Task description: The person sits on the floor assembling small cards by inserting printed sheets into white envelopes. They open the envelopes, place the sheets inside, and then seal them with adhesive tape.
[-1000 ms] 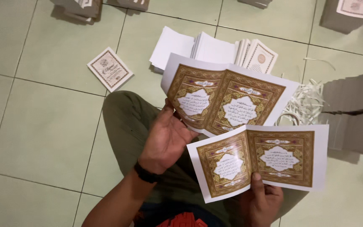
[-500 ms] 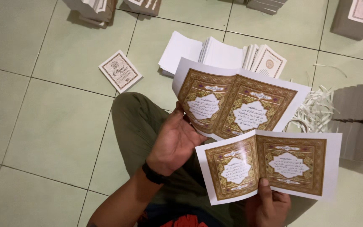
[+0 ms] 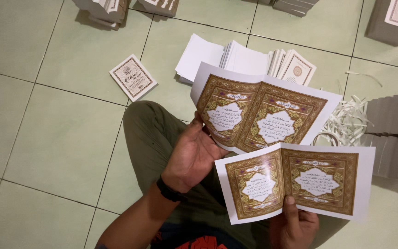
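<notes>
Left hand [image 3: 194, 154] around lower left corner of upper printed sheet [image 3: 261, 113], thumb on printed face, other fingers behind it and out of sight; closed enough to keep sheet lifted and tilted toward camera. Right hand [image 3: 295, 226] at lower edge of second printed sheet [image 3: 300, 182], thumb [image 3: 290, 207] pressing on white margin near middle crease, remaining fingers hidden under paper, so a pinch grip, not a full fist. Both sheets showing two gold and brown ornamented frames side by side, faint crease between them. Held apart and spread flat, probably for viewing both faces at once; lower one overlapping bottom edge of upper one a little. Below, knee in olive trousers [image 3: 155, 133] above tiled floor [image 3: 47, 120]. On floor: small printed card [image 3: 132, 77], fanned stack of white booklets [image 3: 249, 60], heap of white paper strips [image 3: 346, 122], grey stacks [image 3: 395, 138] at right.
</notes>
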